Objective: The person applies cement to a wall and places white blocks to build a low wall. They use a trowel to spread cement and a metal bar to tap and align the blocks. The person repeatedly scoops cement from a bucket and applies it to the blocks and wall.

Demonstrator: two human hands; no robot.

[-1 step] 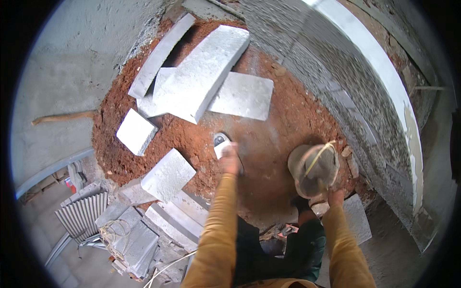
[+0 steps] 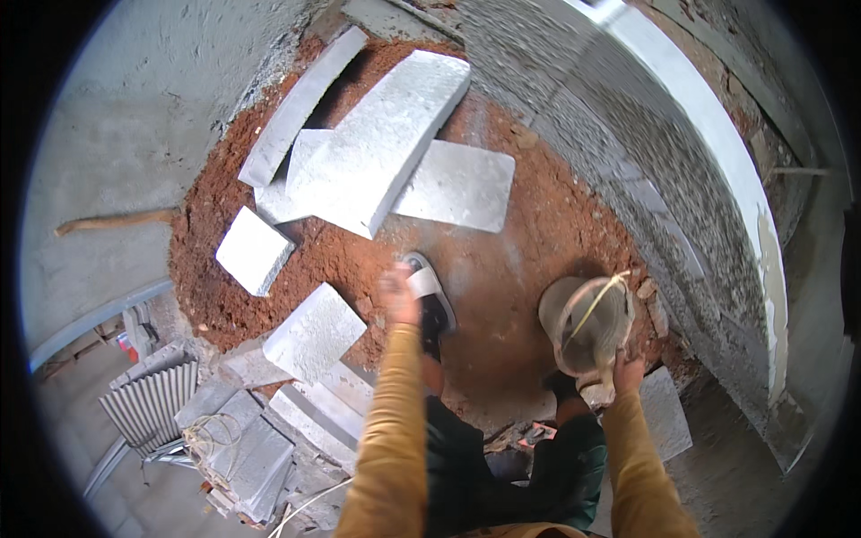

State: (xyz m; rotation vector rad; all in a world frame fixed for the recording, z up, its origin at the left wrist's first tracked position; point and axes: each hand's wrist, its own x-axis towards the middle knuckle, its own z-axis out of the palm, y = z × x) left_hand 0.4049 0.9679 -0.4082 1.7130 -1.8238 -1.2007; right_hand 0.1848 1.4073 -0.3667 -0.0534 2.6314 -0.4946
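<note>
My right hand [image 2: 629, 370] grips the near edge of a grey bucket [image 2: 567, 303], which is tilted with its mouth facing me. A yellowish cord [image 2: 593, 308] crosses the bucket's mouth. Its inside looks grey, with no clear contents. My left hand [image 2: 399, 294] hangs over the reddish earth beside my sandalled foot [image 2: 430, 291]; motion smears its fingers, and no held thing shows. Near that hand, to the left, lies a pale rectangular slab [image 2: 316, 332].
Beyond my hands, long pale slabs [image 2: 381, 143] lie piled on red soil [image 2: 208, 287]. A small block [image 2: 255, 251] rests at the left. A rough grey wall [image 2: 619, 134] runs along the right. Stacked slabs [image 2: 256, 448] and a corrugated sheet [image 2: 151, 405] lie lower left.
My left hand has moved left, uncovering more of the sandalled foot. The bucket has turned slightly, so more of its mouth shows. My right hand stays at its edge.
</note>
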